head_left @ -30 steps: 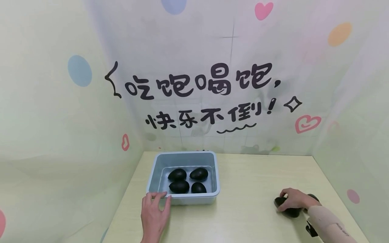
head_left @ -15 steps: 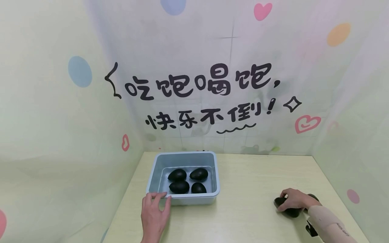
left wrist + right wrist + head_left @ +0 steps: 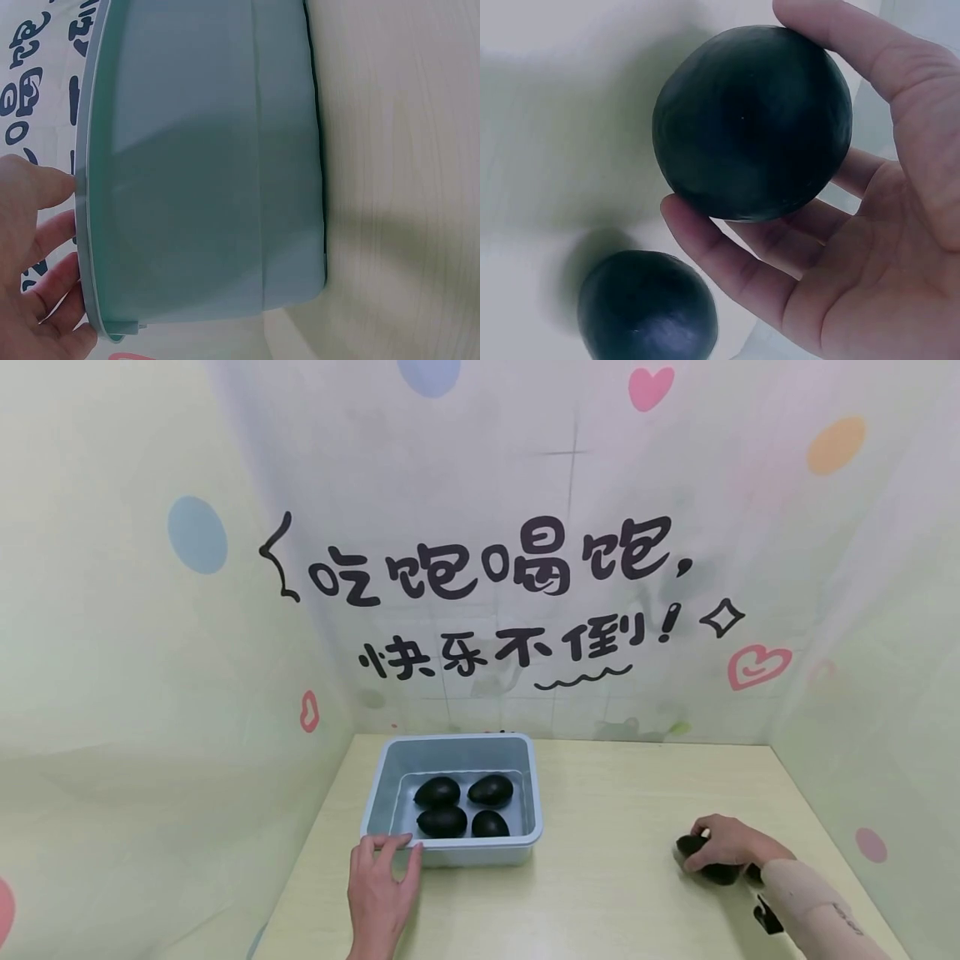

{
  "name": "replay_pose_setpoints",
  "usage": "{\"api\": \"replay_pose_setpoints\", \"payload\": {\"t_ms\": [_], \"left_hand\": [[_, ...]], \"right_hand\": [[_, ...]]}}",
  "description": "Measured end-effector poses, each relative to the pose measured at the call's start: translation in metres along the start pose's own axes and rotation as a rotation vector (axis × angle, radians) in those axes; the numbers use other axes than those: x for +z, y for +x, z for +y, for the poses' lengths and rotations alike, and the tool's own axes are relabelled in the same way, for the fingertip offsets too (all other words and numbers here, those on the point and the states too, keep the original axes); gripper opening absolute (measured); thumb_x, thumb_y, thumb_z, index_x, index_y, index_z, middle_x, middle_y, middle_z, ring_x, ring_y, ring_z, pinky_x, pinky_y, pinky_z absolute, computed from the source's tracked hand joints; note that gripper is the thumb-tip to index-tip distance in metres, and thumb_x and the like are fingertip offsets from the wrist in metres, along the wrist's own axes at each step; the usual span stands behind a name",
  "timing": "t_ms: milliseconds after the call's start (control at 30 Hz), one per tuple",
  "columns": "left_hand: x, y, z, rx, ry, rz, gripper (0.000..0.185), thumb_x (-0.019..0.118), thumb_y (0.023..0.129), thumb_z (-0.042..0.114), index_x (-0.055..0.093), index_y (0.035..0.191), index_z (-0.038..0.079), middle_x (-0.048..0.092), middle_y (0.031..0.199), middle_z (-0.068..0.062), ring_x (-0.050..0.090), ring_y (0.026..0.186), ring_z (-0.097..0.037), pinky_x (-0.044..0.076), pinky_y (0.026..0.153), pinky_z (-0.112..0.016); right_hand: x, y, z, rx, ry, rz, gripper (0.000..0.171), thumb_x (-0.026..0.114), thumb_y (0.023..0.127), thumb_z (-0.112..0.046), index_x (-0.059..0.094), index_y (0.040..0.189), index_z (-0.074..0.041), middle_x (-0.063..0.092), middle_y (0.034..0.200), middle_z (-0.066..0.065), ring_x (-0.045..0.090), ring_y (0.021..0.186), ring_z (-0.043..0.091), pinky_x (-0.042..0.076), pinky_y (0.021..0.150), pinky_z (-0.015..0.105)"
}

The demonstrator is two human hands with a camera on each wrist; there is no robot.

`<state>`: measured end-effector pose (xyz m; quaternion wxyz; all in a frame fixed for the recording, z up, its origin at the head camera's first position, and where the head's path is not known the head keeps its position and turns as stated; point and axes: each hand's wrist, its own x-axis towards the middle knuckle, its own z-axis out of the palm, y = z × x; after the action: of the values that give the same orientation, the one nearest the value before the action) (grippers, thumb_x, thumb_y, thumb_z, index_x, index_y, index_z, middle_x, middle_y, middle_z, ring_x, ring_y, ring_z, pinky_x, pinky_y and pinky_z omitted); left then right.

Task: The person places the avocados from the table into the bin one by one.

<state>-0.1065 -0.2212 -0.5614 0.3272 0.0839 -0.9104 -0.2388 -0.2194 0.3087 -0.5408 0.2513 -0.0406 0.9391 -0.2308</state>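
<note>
Our right hand (image 3: 722, 844) is gripping a dark round avocado-like fruit (image 3: 751, 121) near the pale wooden counter's (image 3: 615, 793) right edge, beside another dark fruit (image 3: 646, 307). Our left hand (image 3: 381, 883), fingers relaxed, is touching the light-blue plastic tub's (image 3: 457, 853) near-left corner.

Staged booth w/ printed cartoon backdrop (image 3: 480, 585), pale wood table (image 3: 615, 827).

A pale blue bin (image 3: 450, 856) of smooth, slightly glossy plastic sits on a light tabletop (image 3: 615, 893) with a matt, wood-grain finish. The dark fruit (image 3: 751, 124) gripped by the right hand (image 3: 726, 842) has a smooth black skin with a soft sheen. The backdrop (image 3: 480, 527) looks like printed, faintly creased sheet.
</note>
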Motion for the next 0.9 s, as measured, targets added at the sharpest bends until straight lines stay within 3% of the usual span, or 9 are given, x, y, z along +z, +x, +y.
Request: {"api": "replay_pose_setpoints", "payload": {"t_ms": [433, 900], "left_hand": [[-0.001, 0.0, -0.001, 0.012, -0.012, 0.01, 0.02, 0.089, 0.086, 0.022, 0.081, 0.102, 0.012, 0.059, 0.099, -0.006, 0.057, 0.098, -0.028, 0.052, 0.073, -0.045], [-0.001, 0.001, 0.002, 0.005, -0.014, 0.01, 0.019, 0.089, 0.086, 0.02, 0.082, 0.101, 0.012, 0.059, 0.099, -0.006, 0.059, 0.1, -0.03, 0.052, 0.077, -0.048]], "right_hand": [[-0.014, 0.001, -0.018, -0.07, -0.012, 0.036, 0.043, 0.084, 0.083, -0.027, 0.067, 0.115, -0.004, 0.066, 0.101, 0.012, 0.063, 0.083, 0.023, 0.052, 0.067, 0.039], [-0.03, 0.008, -0.024, -0.123, -0.009, 0.06, 0.042, 0.084, 0.082, -0.027, 0.067, 0.112, -0.003, 0.067, 0.101, 0.012, 0.066, 0.079, 0.02, 0.055, 0.066, 0.036]]}}
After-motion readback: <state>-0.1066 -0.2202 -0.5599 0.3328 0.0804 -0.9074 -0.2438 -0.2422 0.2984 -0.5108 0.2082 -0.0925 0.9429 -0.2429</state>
